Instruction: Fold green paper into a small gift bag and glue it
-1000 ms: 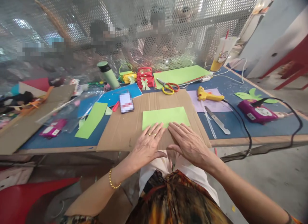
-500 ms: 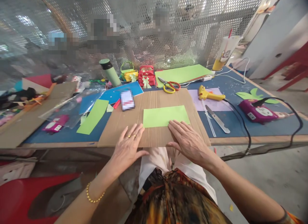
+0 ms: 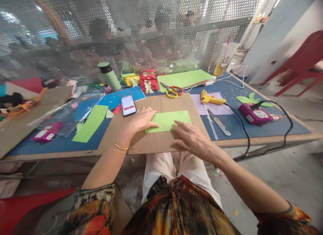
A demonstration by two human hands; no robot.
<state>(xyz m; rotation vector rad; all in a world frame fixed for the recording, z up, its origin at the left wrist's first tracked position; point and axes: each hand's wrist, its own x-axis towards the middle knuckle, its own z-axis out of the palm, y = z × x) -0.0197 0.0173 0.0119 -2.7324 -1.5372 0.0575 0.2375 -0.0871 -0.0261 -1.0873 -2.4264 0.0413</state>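
We have green paper point(image 3: 169, 120) flat on middle of cardboard point(image 3: 143, 144). Our left hand point(image 3: 142, 120) above cardboard's left half, at paper's left end, thumb wide of fingers. Our right hand point(image 3: 193, 139) above cardboard's right half, fingers loosely spread, tips at paper. Scissors point(image 3: 172, 92) at cardboard's far edge; glue gun point(image 3: 214, 99) and knife point(image 3: 219, 123) right of cardboard, on bench side point(image 3: 63, 149).

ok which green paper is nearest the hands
The rectangle on the brown cardboard, by the left hand and right hand; the long strip, large back sheet and leaf-shaped cutout lie farther away.
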